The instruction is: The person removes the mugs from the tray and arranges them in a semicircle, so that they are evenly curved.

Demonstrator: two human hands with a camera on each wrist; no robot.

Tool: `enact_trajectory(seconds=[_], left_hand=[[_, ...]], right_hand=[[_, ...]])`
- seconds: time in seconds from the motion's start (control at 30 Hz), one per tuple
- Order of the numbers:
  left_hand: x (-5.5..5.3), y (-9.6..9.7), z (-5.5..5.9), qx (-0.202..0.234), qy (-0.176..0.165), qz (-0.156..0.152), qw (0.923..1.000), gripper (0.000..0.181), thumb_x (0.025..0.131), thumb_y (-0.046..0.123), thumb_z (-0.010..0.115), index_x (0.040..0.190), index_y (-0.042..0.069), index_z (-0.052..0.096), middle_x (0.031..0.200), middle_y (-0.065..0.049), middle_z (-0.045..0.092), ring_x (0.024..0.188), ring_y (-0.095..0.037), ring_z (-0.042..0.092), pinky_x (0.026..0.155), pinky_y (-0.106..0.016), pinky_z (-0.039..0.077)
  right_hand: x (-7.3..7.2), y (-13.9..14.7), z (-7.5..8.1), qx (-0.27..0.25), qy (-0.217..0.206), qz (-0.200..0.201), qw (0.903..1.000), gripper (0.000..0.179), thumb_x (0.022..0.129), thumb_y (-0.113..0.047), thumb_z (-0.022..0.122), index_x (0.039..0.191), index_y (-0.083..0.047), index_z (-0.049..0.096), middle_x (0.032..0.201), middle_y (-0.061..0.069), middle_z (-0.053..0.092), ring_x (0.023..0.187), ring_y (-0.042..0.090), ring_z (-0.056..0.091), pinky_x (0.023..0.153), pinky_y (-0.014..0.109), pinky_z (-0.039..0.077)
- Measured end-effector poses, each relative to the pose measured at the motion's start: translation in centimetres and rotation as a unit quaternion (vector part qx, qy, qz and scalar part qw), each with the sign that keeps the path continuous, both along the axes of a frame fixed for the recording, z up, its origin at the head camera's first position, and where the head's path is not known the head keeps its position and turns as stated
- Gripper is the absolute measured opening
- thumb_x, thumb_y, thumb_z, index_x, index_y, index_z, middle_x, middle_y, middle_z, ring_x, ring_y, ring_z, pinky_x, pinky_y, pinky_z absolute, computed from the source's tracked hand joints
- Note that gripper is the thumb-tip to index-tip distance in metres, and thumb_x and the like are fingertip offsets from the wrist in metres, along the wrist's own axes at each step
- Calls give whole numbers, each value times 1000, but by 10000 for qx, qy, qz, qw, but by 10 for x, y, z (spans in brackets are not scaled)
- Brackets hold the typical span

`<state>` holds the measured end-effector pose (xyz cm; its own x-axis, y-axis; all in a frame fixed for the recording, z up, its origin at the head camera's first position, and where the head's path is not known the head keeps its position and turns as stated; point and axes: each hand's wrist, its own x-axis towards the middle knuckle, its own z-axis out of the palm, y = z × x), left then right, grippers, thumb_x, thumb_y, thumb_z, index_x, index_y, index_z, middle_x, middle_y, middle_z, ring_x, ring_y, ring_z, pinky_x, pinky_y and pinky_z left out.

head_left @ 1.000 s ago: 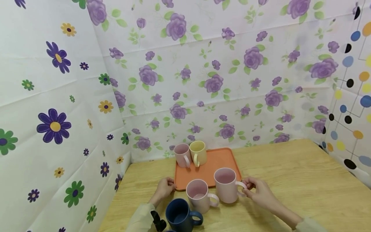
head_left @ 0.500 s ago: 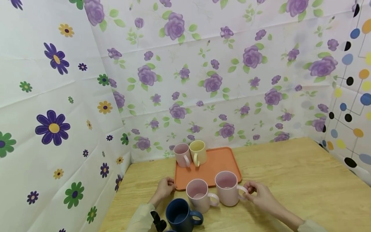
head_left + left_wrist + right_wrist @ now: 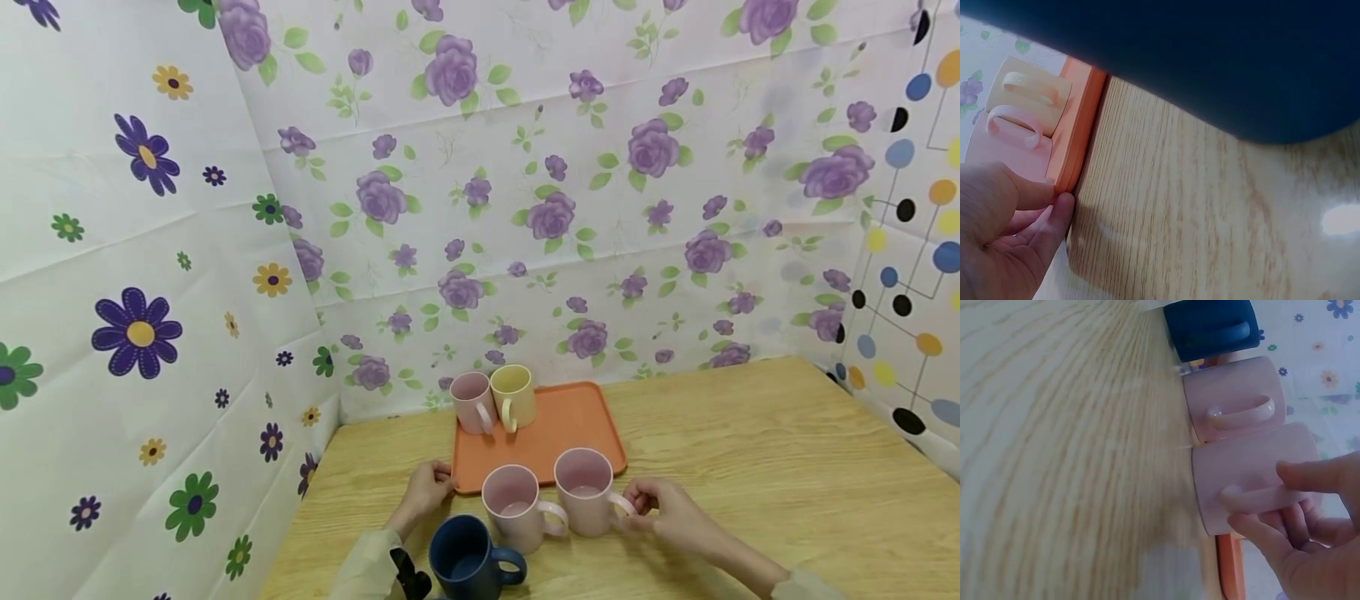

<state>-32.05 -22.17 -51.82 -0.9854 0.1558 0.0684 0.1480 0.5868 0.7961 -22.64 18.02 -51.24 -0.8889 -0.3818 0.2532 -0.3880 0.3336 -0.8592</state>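
My right hand (image 3: pixel 667 512) pinches the handle of a pink mug (image 3: pixel 583 500), thumb and fingers on either side of it. The mug stands upright on the table in front of the orange tray (image 3: pixel 573 417). At the tray's near left corner, my left hand (image 3: pixel 426 492) grips the rim between thumb and fingers. Another pink mug (image 3: pixel 512 529) stands just left of the held one, its handle pointing right. Nearer to me is a dark blue mug (image 3: pixel 463 575), which also fills the top of the left wrist view. Its base is cut off in the head view.
On the tray's far left part, a smaller pink mug (image 3: pixel 471 408) and a yellow mug (image 3: pixel 516 404) stand side by side. Flowered cloth (image 3: pixel 555 217) hangs behind the wooden table (image 3: pixel 750 450), with more patterned cloth at left and right.
The held pink mug has come down and slightly toward me, out of my right hand's earlier higher position by the tray's front edge. My left hand keeps its place at the tray corner.
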Motion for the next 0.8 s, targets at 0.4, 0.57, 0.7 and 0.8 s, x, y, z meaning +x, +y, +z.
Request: enact_trajectory(seconds=[0.4,0.57,0.7,0.8], left_hand=[[-1,2,7,-322,25,33,9995,22,87,1,66,103,-12,59,85,-15,64,70,-12,58,59,-23,51],[-4,3,8,-422,29,8,9991,22,86,-1,64,104,-12,58,81,-14,64,66,-14,59,57,-24,50],[-7,4,8,-325,-89,1,9994,21,86,-4,61,104,-14,58,80,-16,65,65,-17,63,57,-24,52],[-8,4,8,-291,-171,41,9994,20,86,-5,61,104,-14,58,81,-17,65,65,-18,63,57,-25,53]], right_hand=[[-4,5,8,76,-159,840,9963,17,88,-14,69,98,-2,61,86,3,61,78,4,56,68,22,50],[-8,7,16,84,-434,854,9954,22,96,-21,60,105,-2,58,93,7,61,82,7,57,70,25,54],[-13,9,21,-12,-685,850,9940,25,100,-22,52,110,1,58,97,11,61,84,8,60,72,31,58],[-16,10,25,-66,-777,784,9939,29,102,-22,48,113,3,56,101,15,61,89,11,61,76,34,59]])
